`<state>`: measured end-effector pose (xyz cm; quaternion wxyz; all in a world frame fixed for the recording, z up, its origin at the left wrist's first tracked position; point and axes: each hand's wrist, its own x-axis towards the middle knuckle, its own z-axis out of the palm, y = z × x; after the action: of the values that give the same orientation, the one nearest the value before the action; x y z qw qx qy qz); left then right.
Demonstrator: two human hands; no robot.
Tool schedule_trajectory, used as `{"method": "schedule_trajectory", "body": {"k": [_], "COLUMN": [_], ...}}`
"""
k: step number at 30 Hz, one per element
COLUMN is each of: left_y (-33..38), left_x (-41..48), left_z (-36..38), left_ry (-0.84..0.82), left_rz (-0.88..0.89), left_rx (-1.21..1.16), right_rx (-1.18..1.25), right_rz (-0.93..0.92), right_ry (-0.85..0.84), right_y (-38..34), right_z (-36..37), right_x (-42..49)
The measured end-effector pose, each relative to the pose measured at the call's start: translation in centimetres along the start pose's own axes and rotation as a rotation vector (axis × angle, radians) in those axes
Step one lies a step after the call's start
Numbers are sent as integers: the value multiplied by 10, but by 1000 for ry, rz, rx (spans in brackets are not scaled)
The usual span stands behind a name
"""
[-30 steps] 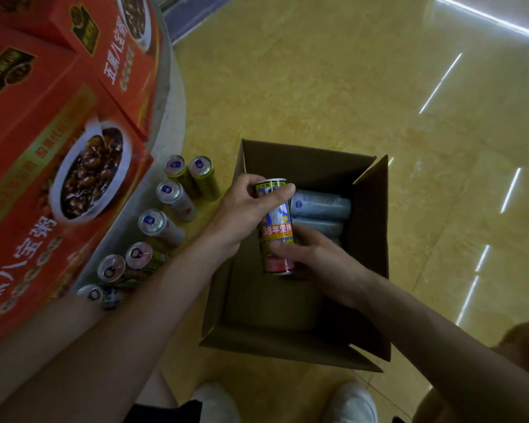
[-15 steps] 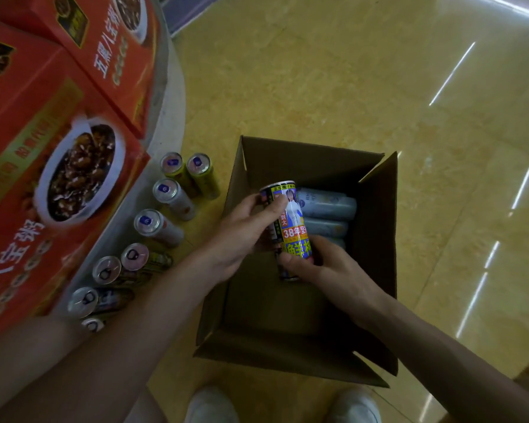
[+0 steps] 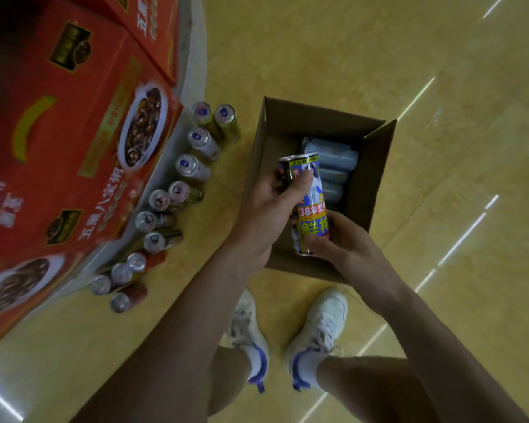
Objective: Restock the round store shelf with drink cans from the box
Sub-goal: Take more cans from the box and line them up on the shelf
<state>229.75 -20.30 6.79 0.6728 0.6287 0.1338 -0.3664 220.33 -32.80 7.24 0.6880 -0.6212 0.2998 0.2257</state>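
Both hands held one can (image 3: 313,209) over the open cardboard box (image 3: 376,166): the left hand (image 3: 263,212) curled round its top, the right hand (image 3: 348,242) gripping its lower end. Its red band read "38年". More cans (image 3: 333,155) lay inside the box. Red cartons (image 3: 74,141) on the round shelf (image 3: 191,65) read "八宝粥".
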Motion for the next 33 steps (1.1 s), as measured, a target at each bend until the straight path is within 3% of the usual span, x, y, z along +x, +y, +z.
{"method": "schedule_trajectory", "body": {"k": [7, 18, 26, 33], "left_y": [108, 284, 361, 424], "left_x": [-119, -294, -378, -427], "left_z": [27, 82, 102, 78], "left_ry": [-16, 61, 42, 93], "left_rz": [4, 134, 283, 470], "left_rx": [52, 24, -6, -2], "right_rx": [1, -239, -328, -314], "right_rz": [-14, -129, -326, -510], "right_ry": [-46, -181, -171, -240], "right_y": [-96, -286, -358, -415], "right_z": [7, -2, -1, 34], "right_x": [-122, -289, -368, -396]}}
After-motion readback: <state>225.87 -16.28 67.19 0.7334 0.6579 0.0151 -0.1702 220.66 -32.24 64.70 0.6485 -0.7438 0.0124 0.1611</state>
